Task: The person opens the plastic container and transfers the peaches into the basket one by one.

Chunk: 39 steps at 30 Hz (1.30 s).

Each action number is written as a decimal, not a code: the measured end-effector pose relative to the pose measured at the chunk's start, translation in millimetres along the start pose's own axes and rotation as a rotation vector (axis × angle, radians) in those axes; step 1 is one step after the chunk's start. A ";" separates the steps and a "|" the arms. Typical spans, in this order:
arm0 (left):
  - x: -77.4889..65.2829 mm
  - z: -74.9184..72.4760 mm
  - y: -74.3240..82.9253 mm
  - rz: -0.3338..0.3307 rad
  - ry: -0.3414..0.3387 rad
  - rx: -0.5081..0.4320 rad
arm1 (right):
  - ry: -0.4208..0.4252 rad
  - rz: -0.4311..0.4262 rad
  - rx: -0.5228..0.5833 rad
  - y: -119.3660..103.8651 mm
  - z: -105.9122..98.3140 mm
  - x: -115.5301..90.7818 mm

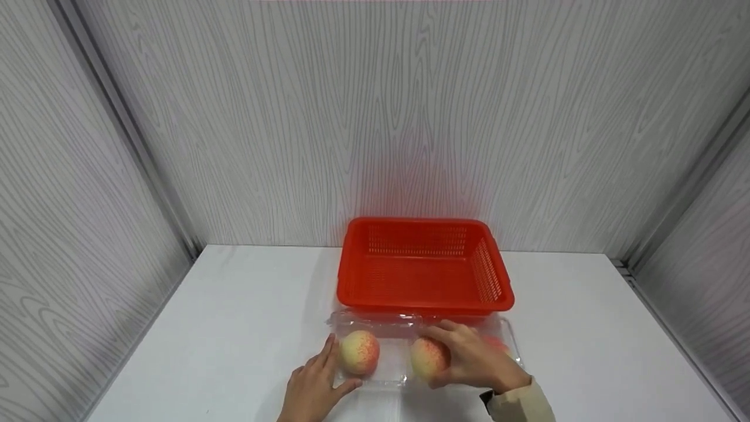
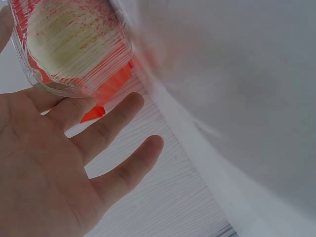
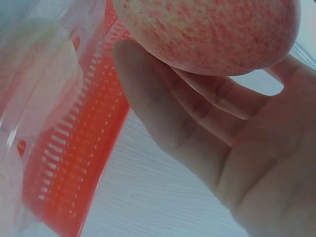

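Inscriptions, labels, brands, numbers and signs: none legible in the head view or in either wrist view.
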<state>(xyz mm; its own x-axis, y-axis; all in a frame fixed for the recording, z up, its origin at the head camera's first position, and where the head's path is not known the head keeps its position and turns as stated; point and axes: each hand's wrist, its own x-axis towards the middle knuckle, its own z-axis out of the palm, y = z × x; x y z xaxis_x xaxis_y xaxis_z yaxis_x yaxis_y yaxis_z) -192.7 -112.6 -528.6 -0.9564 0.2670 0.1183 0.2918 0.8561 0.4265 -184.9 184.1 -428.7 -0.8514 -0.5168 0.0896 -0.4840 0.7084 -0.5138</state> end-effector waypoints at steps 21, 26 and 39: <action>-2.3 -0.6 -0.8 -0.016 0.007 0.013 | 0.082 0.031 -0.087 13.5 -28.7 5.9; -1.4 2.1 -0.1 -0.019 0.005 0.007 | 0.082 0.054 -0.062 20.9 -29.6 7.3; 1.7 4.9 0.8 -0.039 -0.031 0.018 | 0.123 0.050 -0.074 31.0 -34.0 13.7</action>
<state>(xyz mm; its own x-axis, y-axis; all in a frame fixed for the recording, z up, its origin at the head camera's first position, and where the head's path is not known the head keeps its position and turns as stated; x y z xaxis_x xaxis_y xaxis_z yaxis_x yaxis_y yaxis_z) -194.1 -109.3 -532.5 -0.9662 0.2470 0.0737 0.2550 0.8739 0.4139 -218.4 215.4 -414.4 -0.8912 -0.4200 0.1715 -0.4496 0.7676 -0.4568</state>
